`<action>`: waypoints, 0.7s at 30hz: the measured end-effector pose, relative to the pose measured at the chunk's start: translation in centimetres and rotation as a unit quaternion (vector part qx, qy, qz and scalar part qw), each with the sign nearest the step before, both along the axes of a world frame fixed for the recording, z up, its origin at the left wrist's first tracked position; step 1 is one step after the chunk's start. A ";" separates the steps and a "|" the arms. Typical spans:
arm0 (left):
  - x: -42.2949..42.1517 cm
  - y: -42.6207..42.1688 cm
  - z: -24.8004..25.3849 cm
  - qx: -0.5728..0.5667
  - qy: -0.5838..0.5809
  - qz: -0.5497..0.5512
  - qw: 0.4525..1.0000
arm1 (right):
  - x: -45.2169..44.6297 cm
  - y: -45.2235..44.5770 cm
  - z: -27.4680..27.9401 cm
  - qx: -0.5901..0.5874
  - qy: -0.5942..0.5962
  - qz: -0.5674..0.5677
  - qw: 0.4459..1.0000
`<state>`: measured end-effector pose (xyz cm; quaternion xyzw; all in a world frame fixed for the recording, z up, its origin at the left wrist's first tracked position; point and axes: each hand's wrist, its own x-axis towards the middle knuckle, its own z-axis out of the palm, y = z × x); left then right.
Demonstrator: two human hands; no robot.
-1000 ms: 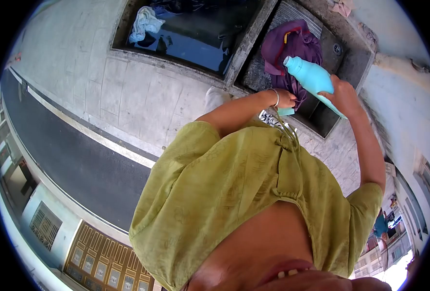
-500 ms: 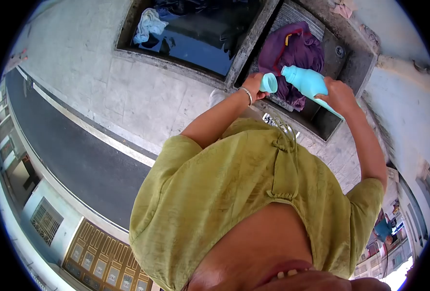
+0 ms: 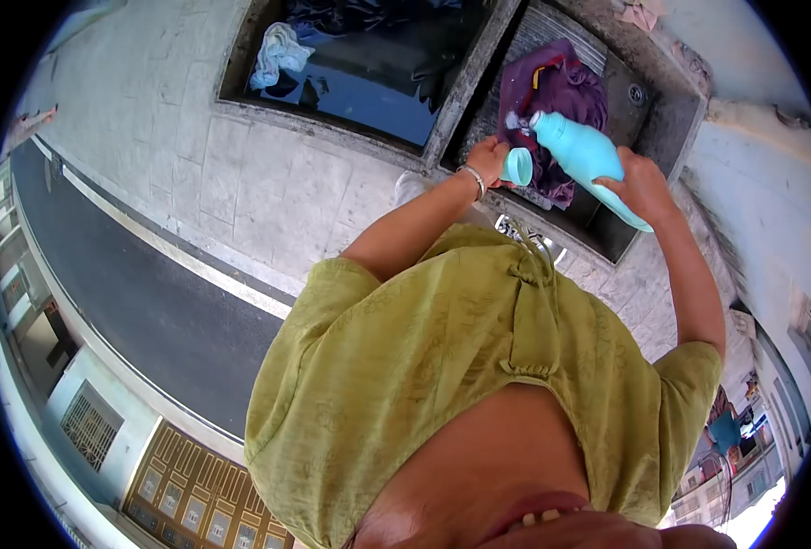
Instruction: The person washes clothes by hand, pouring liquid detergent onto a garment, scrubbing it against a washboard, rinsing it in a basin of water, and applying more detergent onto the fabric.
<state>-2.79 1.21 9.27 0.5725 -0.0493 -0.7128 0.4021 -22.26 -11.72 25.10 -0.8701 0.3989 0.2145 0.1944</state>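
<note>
My right hand [image 3: 645, 183] is wrapped round the body of a turquoise plastic bottle [image 3: 581, 156]. The uncapped bottle is tipped, its mouth pointing left over a purple garment [image 3: 574, 87] with red and yellow trim. A white patch [image 3: 515, 121], powder or foam, shows on the cloth beside the mouth. My left hand [image 3: 486, 163], with a bangle at the wrist, grips the turquoise cap [image 3: 518, 166], its open side facing right, just below the bottle's neck. The garment lies bunched on the ridged washboard part [image 3: 538, 32] of a concrete sink.
A concrete basin [image 3: 332, 123] of dark water adjoins the sink on the left, with a pale cloth [image 3: 280, 57] and dark fabric in it. The sink has a drain [image 3: 637, 94]. A wall [image 3: 762, 174] stands at right. Paving [image 3: 177, 156] and a road [image 3: 140, 265] lie left.
The white patch has appeared on the purple garment by the bottle's mouth. The bottle has shifted slightly down, and the cap has moved a little to the right and down.
</note>
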 end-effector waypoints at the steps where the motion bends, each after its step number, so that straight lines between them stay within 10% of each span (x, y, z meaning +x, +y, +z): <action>1: -0.1 0.1 0.3 0.003 -0.006 -0.017 1.000 | -0.2 -0.4 -0.5 -0.004 -0.014 -0.008 1.000; 21: 0.4 0.6 -2.6 -0.192 -0.195 -0.217 0.937 | 1.3 -6.5 -3.6 -0.084 0.016 -0.058 0.995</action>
